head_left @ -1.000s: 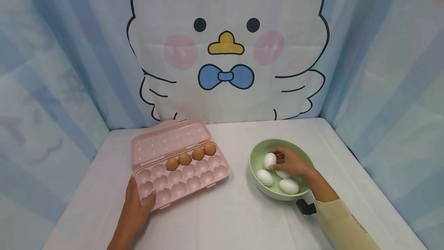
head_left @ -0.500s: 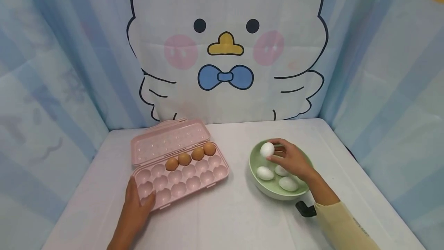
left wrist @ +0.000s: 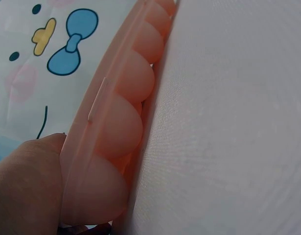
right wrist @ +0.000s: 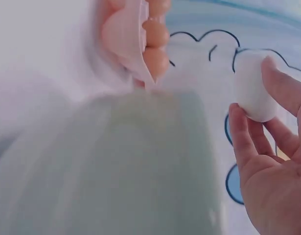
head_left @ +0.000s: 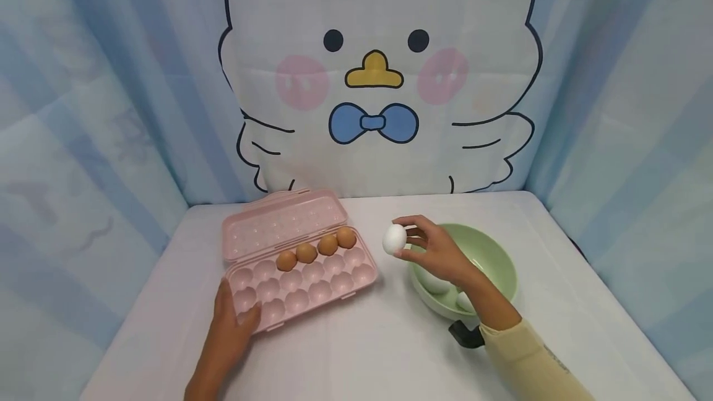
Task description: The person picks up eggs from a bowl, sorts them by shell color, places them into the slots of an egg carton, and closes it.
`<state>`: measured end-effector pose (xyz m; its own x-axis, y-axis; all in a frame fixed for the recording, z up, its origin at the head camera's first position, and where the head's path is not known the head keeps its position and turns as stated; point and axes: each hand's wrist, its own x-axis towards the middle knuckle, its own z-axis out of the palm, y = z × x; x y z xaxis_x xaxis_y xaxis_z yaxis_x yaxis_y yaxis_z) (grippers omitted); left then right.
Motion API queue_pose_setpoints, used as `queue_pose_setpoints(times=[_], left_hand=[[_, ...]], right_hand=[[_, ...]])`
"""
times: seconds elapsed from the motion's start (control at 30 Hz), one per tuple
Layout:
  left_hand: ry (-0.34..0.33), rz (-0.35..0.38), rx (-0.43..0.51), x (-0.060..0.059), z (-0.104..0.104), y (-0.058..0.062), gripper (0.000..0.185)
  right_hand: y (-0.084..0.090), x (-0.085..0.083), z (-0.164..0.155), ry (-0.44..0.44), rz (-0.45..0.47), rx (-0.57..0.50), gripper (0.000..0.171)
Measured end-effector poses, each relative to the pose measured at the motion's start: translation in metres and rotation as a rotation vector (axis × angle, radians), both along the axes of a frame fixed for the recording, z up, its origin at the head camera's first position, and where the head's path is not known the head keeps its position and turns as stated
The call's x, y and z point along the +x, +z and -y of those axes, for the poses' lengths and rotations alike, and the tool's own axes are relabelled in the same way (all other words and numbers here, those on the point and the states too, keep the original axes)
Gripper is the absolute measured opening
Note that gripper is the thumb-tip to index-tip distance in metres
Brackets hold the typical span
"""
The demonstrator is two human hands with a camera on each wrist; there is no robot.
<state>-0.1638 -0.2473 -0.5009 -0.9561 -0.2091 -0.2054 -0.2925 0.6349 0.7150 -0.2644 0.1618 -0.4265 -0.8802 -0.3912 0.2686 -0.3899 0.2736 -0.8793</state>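
A pink plastic egg carton lies open on the left, its lid folded back. Several brown eggs fill part of its back row; the other cups I see hold nothing. My left hand grips the carton's near left corner, its thumb on the front rim in the left wrist view. With thumb and fingertips my right hand pinches a white egg, above and left of the green bowl. White eggs remain inside the bowl, partly hidden by that hand and forearm.
A white cloth covers the table. Printed curtains enclose the back and both sides. Beside the right sleeve, a black object shows in front of the bowl.
The right hand has lifted the white egg out of the bowl and carried it left past the rim. The left hand stays on the carton; the head view has shifted slightly.
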Motion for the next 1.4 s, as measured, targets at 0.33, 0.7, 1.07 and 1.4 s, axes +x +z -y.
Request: queue_pose_setpoints(times=[0.33, 0.7, 1.07, 1.4], left_hand=[[0.027, -0.005, -0.008, 0.000, -0.002, -0.003, 0.104], [0.025, -0.029, -0.004, 0.001, -0.004, -0.007, 0.102], [0.017, -0.045, -0.043, 0.001, -0.003, -0.001, 0.101], [0.034, -0.026, -0.044, 0.001, -0.003, -0.001, 0.101]], right_hand=[[-0.008, -0.010, 0.058, -0.054, -0.021, 0.098, 0.056], [-0.037, -0.011, 0.099, -0.247, 0.077, 0.137, 0.050], [-0.059, -0.010, 0.109, -0.326, -0.157, 0.149, 0.049], [-0.065, -0.014, 0.108, -0.342, -0.225, 0.105, 0.046]])
